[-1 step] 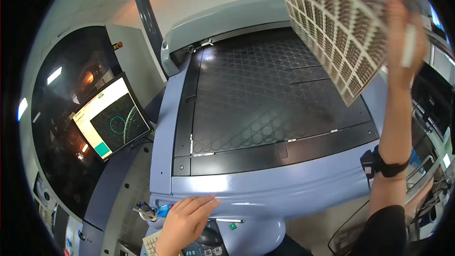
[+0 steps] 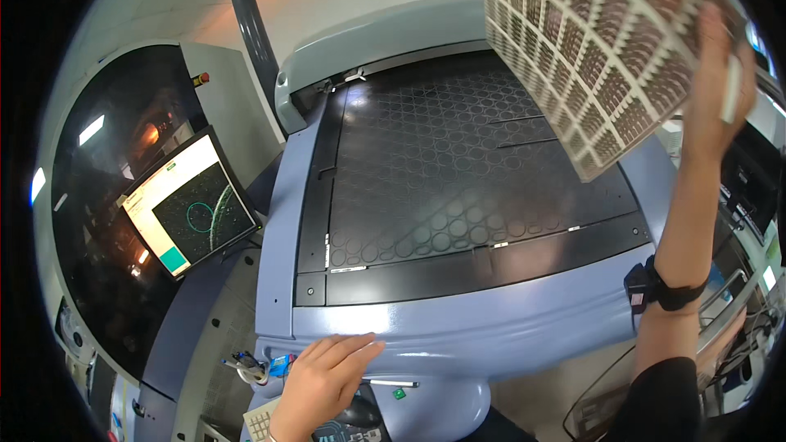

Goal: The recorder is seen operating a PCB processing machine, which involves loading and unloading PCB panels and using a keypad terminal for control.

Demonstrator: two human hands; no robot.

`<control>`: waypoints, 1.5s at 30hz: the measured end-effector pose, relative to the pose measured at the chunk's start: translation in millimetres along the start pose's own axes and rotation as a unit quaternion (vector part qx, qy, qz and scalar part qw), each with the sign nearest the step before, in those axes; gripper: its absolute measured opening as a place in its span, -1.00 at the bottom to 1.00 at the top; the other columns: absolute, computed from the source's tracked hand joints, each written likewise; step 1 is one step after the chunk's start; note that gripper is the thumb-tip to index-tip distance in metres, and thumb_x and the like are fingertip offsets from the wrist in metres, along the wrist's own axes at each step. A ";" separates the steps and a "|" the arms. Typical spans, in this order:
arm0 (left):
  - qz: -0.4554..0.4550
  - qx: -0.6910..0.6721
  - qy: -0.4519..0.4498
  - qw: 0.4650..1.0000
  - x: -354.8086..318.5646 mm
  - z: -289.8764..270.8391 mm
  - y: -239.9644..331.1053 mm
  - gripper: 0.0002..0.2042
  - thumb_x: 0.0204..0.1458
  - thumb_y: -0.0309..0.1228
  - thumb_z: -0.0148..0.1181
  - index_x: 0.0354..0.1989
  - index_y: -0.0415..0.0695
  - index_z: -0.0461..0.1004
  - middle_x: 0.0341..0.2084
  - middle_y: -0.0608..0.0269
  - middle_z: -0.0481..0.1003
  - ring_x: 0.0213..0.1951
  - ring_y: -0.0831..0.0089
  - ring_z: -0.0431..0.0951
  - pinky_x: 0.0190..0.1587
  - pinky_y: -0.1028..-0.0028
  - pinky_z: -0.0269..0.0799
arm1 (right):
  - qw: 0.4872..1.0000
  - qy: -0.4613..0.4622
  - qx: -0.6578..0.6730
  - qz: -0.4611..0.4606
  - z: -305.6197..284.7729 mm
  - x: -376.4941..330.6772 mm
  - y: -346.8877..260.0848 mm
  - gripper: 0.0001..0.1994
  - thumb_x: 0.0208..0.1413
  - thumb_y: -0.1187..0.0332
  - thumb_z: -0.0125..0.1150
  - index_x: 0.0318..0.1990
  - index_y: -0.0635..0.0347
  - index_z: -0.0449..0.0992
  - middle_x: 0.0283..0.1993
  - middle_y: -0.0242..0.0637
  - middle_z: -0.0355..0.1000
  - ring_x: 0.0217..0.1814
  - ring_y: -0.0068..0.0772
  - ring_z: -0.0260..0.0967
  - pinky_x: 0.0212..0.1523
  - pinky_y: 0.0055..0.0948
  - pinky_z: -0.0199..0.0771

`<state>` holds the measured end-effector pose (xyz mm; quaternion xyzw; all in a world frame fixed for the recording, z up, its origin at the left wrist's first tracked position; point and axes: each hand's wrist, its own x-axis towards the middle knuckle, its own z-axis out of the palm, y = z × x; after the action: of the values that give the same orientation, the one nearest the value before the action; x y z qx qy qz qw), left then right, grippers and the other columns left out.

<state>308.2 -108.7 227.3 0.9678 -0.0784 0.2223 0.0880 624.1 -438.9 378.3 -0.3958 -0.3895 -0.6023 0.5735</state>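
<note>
Nearest, the left hand (image 2: 324, 378) is poised over the desk (image 2: 449, 414), beside a black mouse (image 2: 359, 414) and a pale keyboard (image 2: 259, 420). Its fingers are extended and close together, gripping nothing visible; contact below cannot be determined. The mouse and keyboard appear sited here for use from a standing position. A white marker pen (image 2: 395, 383) lies just right of the hand; a pen cup (image 2: 256, 373) stands left, presumably to keep the pens within reach.

Beyond, the right hand (image 2: 711, 94) has its fingers closed on the right edge of the patterned panel (image 2: 565, 49). The panel is tilted, above the right side of the black machine bed (image 2: 409, 172); an edge hold probably spares its printed face. Whether its lower corner touches the bed cannot be confirmed. At far left, the monitor (image 2: 195, 205) is angled, apparently toward the operator.
</note>
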 end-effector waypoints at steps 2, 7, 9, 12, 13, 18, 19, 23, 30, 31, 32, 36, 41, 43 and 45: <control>0.041 0.017 0.003 0.999 16.4 6.7 -2.8 -0.63 -0.03 -0.56 0.21 0.02 -0.07 0.57 0.01 0.21 0.56 0.00 0.20 0.54 0.05 0.25 0.47 | 0.966 0.248 -0.034 0.066 -39.3 27.8 -5.5 -0.66 0.35 0.32 0.12 0.15 0.34 0.42 0.12 -0.17 0.46 0.21 -0.35 0.40 0.18 -0.35 0.46; 0.089 0.003 0.093 0.992 66.7 44.3 -7.5 -0.54 -0.03 -0.55 0.27 0.12 -0.01 0.52 0.20 0.16 0.43 0.21 0.09 0.41 0.19 0.14 0.39 | 0.933 0.133 0.126 0.308 -72.4 -80.7 4.6 -0.64 0.39 0.25 0.04 0.21 0.25 0.31 0.12 -0.14 0.45 0.10 -0.23 0.49 0.09 -0.27 0.59; 0.103 0.015 0.123 0.987 90.2 63.7 -8.8 -0.45 0.00 -0.48 0.30 0.24 0.04 0.42 0.31 0.14 0.31 0.33 0.04 0.28 0.30 0.06 0.27 | 0.904 0.159 0.175 0.356 -65.2 -133.4 15.5 -0.65 0.37 0.27 0.08 0.21 0.19 0.29 0.13 -0.16 0.43 0.13 -0.25 0.46 0.14 -0.22 0.54; 0.085 0.036 0.151 0.984 118.3 90.3 -21.9 -0.39 0.07 -0.37 0.29 0.35 0.09 0.29 0.39 0.15 0.19 0.41 0.03 0.14 0.38 0.01 0.12 | 0.849 0.198 0.210 0.442 -44.2 -196.6 24.1 -0.63 0.38 0.25 0.07 0.24 0.16 0.26 0.17 -0.19 0.38 0.17 -0.26 0.42 0.10 -0.22 0.55; 0.076 0.040 0.160 0.983 125.1 98.3 -29.8 -0.38 0.10 -0.34 0.29 0.37 0.10 0.26 0.41 0.15 0.16 0.42 0.03 0.11 0.40 0.00 0.08 | 0.834 0.195 0.218 0.468 -34.5 -212.3 24.8 -0.62 0.38 0.25 0.07 0.25 0.17 0.25 0.18 -0.19 0.36 0.19 -0.26 0.41 0.11 -0.21 0.54; -0.010 0.096 0.122 0.988 144.3 137.9 -82.4 -0.45 0.24 -0.11 0.10 0.40 0.14 0.21 0.43 0.17 0.12 0.43 0.00 0.09 0.39 -0.12 0.02 | 0.780 0.178 0.220 0.559 11.2 -267.2 17.1 -0.59 0.39 0.24 0.04 0.27 0.20 0.20 0.24 -0.16 0.30 0.25 -0.26 0.36 0.17 -0.16 0.53; -0.036 0.103 0.094 0.990 144.8 145.3 -91.1 -0.45 0.25 -0.08 0.07 0.40 0.16 0.20 0.43 0.17 0.13 0.43 0.00 0.09 0.38 -0.15 0.02 | 0.764 0.191 0.216 0.577 18.3 -272.8 17.4 -0.58 0.39 0.25 0.03 0.27 0.25 0.19 0.20 -0.14 0.32 0.22 -0.22 0.39 0.16 -0.16 0.56; -0.095 0.104 0.082 0.987 145.2 167.0 -113.3 -0.48 0.28 0.03 -0.03 0.38 0.18 0.25 0.40 0.17 0.18 0.41 -0.04 0.11 0.32 -0.27 0.06 | 0.742 -0.053 0.173 0.646 0.1 -251.8 28.9 -0.58 0.37 0.22 0.07 0.16 0.43 0.29 0.05 0.05 0.44 0.10 -0.11 0.50 -0.01 -0.15 0.68; -0.095 0.168 0.093 0.977 132.5 173.7 -118.1 -0.47 0.22 0.03 0.06 0.34 0.16 0.30 0.35 0.13 0.25 0.35 -0.09 0.21 0.25 -0.28 0.20 | 0.719 -0.348 -0.006 0.601 -112.7 -176.8 65.8 -0.64 0.37 0.17 0.04 -0.10 0.38 0.50 -0.38 -0.10 0.57 -0.42 -0.28 0.60 -0.44 -0.50 0.63; -0.083 0.173 0.108 0.975 128.6 173.6 -115.8 -0.44 0.19 0.04 0.09 0.34 0.14 0.31 0.33 0.10 0.27 0.32 -0.10 0.24 0.21 -0.27 0.25 | 0.758 -0.322 -0.049 0.565 -121.1 -176.0 75.7 -0.66 0.37 0.18 0.04 -0.08 0.36 0.50 -0.36 -0.11 0.57 -0.40 -0.29 0.60 -0.44 -0.51 0.61; -0.083 0.168 0.111 0.976 125.2 173.2 -112.5 -0.43 0.19 0.04 0.10 0.34 0.13 0.30 0.33 0.09 0.27 0.32 -0.11 0.24 0.20 -0.26 0.26 | 0.775 -0.345 -0.109 0.518 -124.4 -178.6 88.8 -0.69 0.37 0.21 0.05 -0.07 0.32 0.50 -0.33 -0.13 0.57 -0.38 -0.27 0.59 -0.43 -0.47 0.60; -0.075 0.166 0.103 0.978 103.5 172.2 -96.4 -0.36 0.15 0.06 0.14 0.36 0.06 0.27 0.31 0.01 0.27 0.28 -0.15 0.27 0.21 -0.12 0.28 | 0.770 -0.432 -0.354 0.310 -125.5 -229.1 136.1 -0.78 0.33 0.32 0.08 0.06 0.14 0.47 0.07 0.01 0.50 0.07 0.07 0.49 0.08 0.01 0.44; -0.070 0.156 0.099 0.980 96.4 171.0 -95.2 -0.36 0.15 0.04 0.17 0.37 0.06 0.28 0.30 -0.04 0.28 0.25 -0.16 0.28 0.26 -0.04 0.24 | 0.774 -0.451 -0.376 0.237 -125.2 -258.8 161.7 -0.70 0.29 0.37 0.07 0.15 0.12 0.40 0.34 0.16 0.27 0.41 0.28 0.16 0.39 0.14 0.07; -0.068 0.152 0.098 0.981 97.3 170.4 -97.4 -0.38 0.16 0.02 0.16 0.36 0.07 0.28 0.30 -0.02 0.27 0.26 -0.15 0.28 0.26 -0.05 0.22 | 0.788 -0.446 -0.364 0.219 -120.0 -257.1 161.1 -0.69 0.27 0.38 0.09 0.15 0.13 0.40 0.31 0.16 0.31 0.40 0.28 0.17 0.38 0.12 0.10; -0.072 0.152 0.085 0.982 96.7 165.8 -97.7 -0.42 0.19 -0.02 0.14 0.36 0.07 0.28 0.32 0.01 0.26 0.29 -0.11 0.26 0.28 -0.07 0.20 | 0.795 -0.446 -0.347 0.219 -110.0 -252.8 155.9 -0.68 0.25 0.40 0.10 0.14 0.13 0.40 0.26 0.15 0.36 0.38 0.28 0.19 0.38 0.09 0.10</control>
<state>481.8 -58.7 110.2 0.9507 0.0336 0.3058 -0.0377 783.8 -449.9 105.1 -0.8678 -0.2698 -0.3121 0.2770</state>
